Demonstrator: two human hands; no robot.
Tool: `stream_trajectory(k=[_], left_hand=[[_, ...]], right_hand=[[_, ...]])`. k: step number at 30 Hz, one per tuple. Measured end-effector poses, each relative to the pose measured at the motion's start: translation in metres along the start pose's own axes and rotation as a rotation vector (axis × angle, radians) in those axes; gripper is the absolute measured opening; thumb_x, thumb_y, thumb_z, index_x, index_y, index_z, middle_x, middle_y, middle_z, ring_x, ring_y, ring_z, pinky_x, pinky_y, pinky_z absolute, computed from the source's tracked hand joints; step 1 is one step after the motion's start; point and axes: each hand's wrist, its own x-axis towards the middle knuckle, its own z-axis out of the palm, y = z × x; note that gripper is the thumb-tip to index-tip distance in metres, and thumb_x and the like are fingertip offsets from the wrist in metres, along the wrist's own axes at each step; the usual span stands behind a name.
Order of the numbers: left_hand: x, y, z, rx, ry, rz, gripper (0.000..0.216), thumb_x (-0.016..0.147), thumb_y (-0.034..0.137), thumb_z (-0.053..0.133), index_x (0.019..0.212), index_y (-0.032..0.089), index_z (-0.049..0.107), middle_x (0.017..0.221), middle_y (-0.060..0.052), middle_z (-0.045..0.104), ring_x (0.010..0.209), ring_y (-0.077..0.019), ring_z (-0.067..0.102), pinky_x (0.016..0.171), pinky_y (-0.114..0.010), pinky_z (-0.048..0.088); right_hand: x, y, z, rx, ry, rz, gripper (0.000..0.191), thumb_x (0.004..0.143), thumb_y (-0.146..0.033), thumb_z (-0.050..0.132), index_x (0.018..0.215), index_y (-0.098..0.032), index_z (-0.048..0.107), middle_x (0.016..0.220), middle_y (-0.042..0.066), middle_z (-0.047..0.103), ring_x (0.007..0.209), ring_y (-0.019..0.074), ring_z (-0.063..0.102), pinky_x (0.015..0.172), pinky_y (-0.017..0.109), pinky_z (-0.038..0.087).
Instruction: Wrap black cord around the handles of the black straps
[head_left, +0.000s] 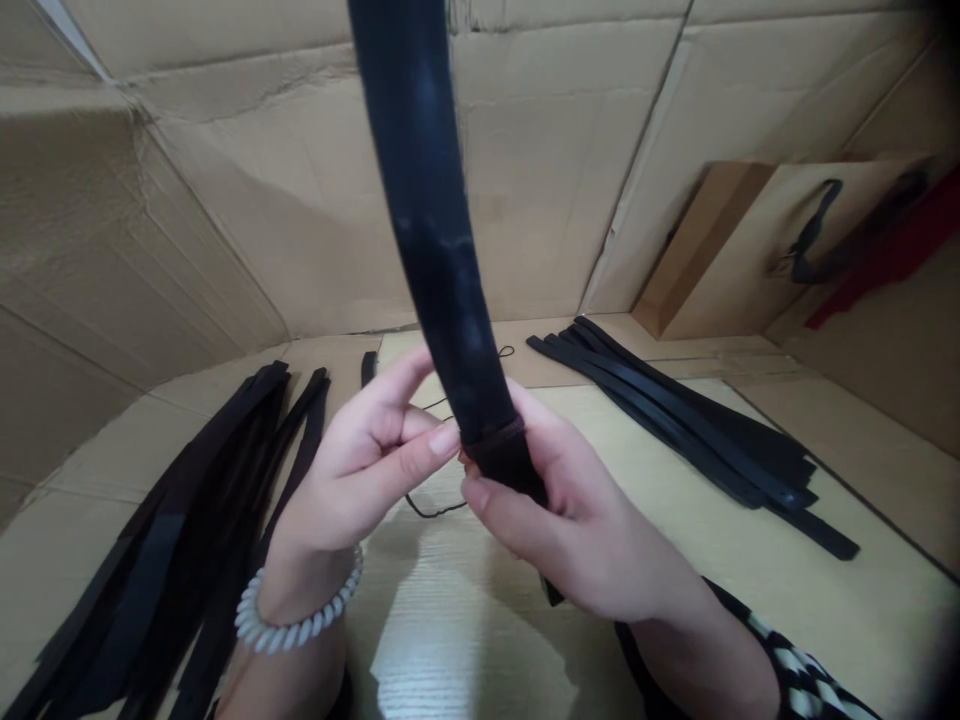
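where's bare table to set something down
Bare tabletop shows below the left hand and right hand, and between the right hand and right-side strips. Crowded: left side, under black strips, and between the hands, where thread loops.

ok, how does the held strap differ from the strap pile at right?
Pose: the held strap stands up from the right hand; the strap pile lies along the tabletop.
Count: the held strap is one piece; the strap pile is several, overlapping and fanned.
Detail: a brownish band crosses the held strap near the hand; none is visible on the strap pile.
Shared: black, long, narrow straps.
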Motion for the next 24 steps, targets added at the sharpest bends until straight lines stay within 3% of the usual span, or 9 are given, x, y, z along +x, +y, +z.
stream_trajectory(k=[3,6,10,14,17,19,22,24], left_hand=[[0.002,0.0,-0.004,-0.087,-0.072,-0.023,0.032,0.094,0.022,0.06,0.124,0.03,0.068,0.091,0.001,0.077,0.08,-0.0111,0.073,0.075,-0.016,0.058],[0.003,-0.001,-0.008,-0.111,-0.079,-0.033,0.028,0.092,0.022,0.063,0.119,0.029,0.072,0.113,-0.001,0.074,0.092,-0.0126,0.072,0.081,-0.015,0.057],[0.003,-0.004,-0.009,-0.168,-0.161,-0.079,0.031,0.094,0.024,0.062,0.124,0.029,0.068,0.077,0.0,0.074,0.068,-0.0102,0.071,0.064,-0.015,0.057],[0.005,-0.007,-0.002,-0.228,-0.104,-0.032,0.024,0.092,0.023,0.064,0.116,0.025,0.069,0.066,0.003,0.068,0.057,-0.0076,0.067,0.053,-0.012,0.053],[0.007,-0.01,0.002,-0.247,-0.093,-0.019,0.021,0.093,0.025,0.063,0.114,0.024,0.064,0.066,0.003,0.067,0.055,-0.0097,0.068,0.053,-0.016,0.056],[0.008,-0.012,0.002,-0.231,-0.068,-0.011,0.02,0.093,0.025,0.063,0.113,0.024,0.061,0.068,0.003,0.068,0.055,-0.0104,0.068,0.053,-0.018,0.057],[0.008,-0.014,0.001,-0.167,0.019,0.023,0.024,0.088,0.024,0.07,0.11,0.024,0.061,0.068,0.004,0.066,0.054,-0.0073,0.065,0.052,-0.013,0.054],[0.008,-0.013,0.002,-0.131,0.067,0.045,0.024,0.086,0.022,0.072,0.108,0.024,0.062,0.067,0.005,0.066,0.054,-0.005,0.063,0.051,-0.009,0.051]], right_hand=[[0.0,0.007,-0.003,0.108,-0.085,-0.002,0.01,0.096,-0.031,0.05,0.1,-0.022,0.052,0.067,-0.005,0.049,0.054,0.006,0.043,0.048,0.018,0.036],[0.001,0.011,-0.004,0.293,-0.122,0.022,0.019,0.097,-0.038,0.046,0.099,-0.021,0.054,0.068,-0.004,0.055,0.053,0.0055,0.047,0.05,0.016,0.041],[0.003,0.014,-0.005,0.435,-0.151,0.079,0.022,0.096,-0.039,0.045,0.095,-0.02,0.056,0.063,-0.004,0.057,0.048,0.0043,0.049,0.047,0.014,0.04],[0.007,0.012,-0.008,0.523,-0.23,0.141,0.02,0.094,-0.04,0.048,0.095,-0.02,0.054,0.062,-0.003,0.06,0.041,0.0042,0.048,0.041,0.014,0.038],[0.008,0.009,-0.009,0.415,-0.186,0.146,0.022,0.095,-0.042,0.049,0.1,-0.022,0.054,0.063,-0.004,0.059,0.041,0.0038,0.047,0.04,0.014,0.038],[0.006,0.006,-0.008,0.219,-0.068,0.105,0.026,0.096,-0.046,0.048,0.095,-0.021,0.056,0.064,-0.005,0.055,0.047,0.0035,0.046,0.043,0.014,0.037],[0.002,0.003,-0.003,-0.061,0.111,0.045,0.028,0.097,-0.048,0.046,0.091,-0.022,0.056,0.065,-0.006,0.049,0.053,0.0034,0.042,0.046,0.014,0.034],[0.001,0.003,0.0,-0.097,0.17,0.013,0.026,0.098,-0.048,0.044,0.092,-0.024,0.052,0.065,-0.006,0.049,0.053,0.0041,0.042,0.046,0.015,0.034]])
